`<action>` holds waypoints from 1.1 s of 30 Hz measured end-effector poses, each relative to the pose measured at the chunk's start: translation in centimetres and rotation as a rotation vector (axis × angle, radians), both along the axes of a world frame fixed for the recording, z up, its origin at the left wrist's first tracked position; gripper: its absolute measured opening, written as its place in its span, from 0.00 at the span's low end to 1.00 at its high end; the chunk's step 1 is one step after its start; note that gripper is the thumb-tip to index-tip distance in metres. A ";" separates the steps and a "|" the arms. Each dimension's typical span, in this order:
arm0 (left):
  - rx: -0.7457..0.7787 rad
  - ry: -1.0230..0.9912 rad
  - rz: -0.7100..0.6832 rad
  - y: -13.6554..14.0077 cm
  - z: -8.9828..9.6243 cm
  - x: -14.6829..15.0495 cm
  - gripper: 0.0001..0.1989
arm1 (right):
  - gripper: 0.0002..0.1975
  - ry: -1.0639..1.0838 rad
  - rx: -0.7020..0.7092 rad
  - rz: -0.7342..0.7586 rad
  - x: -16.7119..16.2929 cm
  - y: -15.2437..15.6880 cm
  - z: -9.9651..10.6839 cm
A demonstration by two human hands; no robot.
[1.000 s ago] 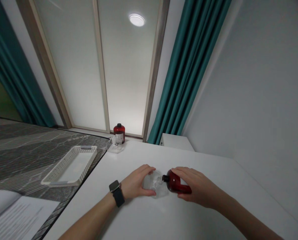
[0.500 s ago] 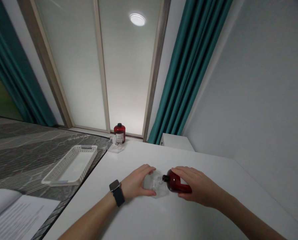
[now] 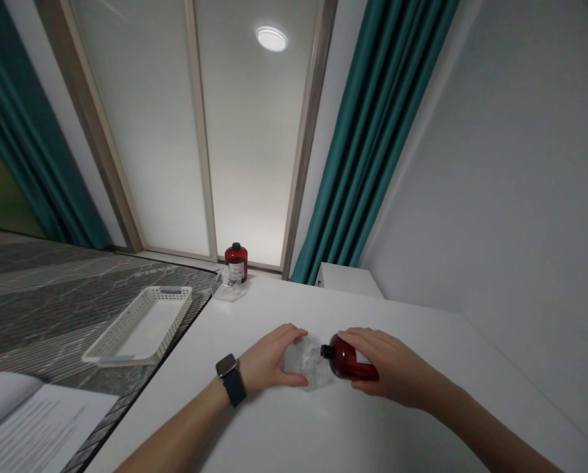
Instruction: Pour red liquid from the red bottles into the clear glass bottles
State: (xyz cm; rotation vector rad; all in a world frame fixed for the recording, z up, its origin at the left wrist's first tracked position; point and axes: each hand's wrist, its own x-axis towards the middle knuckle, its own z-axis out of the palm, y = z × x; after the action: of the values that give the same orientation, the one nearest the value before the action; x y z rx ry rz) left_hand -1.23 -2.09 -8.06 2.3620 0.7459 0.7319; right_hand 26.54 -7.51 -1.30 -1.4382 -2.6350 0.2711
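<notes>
On the white table, my left hand (image 3: 277,360) is wrapped around one side of a clear container (image 3: 309,368), thumb in front and fingers behind. My right hand (image 3: 387,364) grips a dark red bottle (image 3: 345,358) with a white label. The bottle lies tilted almost on its side, its black neck pointing left over the container. Whether liquid is flowing from it is too faint to tell. The container's contents are hard to make out through the clear wall. A dark smartwatch (image 3: 231,379) is on my left wrist.
A second red bottle (image 3: 236,255) with a black cap stands upright at the table's far left corner, beside a clear tray (image 3: 227,292). Left of the table are a white perforated basket (image 3: 178,315) and an open book (image 3: 57,420). A white cabinet (image 3: 350,279) stands beyond the far edge.
</notes>
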 end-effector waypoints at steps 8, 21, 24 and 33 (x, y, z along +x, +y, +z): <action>0.011 -0.006 -0.003 0.1 -0.3 0.0 0.38 | 0.36 -0.009 0.001 0.010 0.1 0.0 0.0; 0.030 -0.014 0.004 0.1 -0.3 0.0 0.37 | 0.35 0.020 0.017 0.013 0.1 0.0 0.1; 0.036 -0.021 0.011 0.1 -0.4 0.1 0.36 | 0.35 0.020 0.016 0.013 0.1 -0.1 0.1; 0.035 -0.011 0.023 -0.2 -0.2 0.2 0.35 | 0.35 -0.007 0.002 0.008 0.1 -0.3 0.4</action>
State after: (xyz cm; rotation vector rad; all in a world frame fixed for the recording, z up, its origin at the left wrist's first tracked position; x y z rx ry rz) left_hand -0.98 -2.31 -8.23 2.3828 0.7626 0.7730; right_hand 26.60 -7.80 -0.94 -1.4311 -2.6458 0.2646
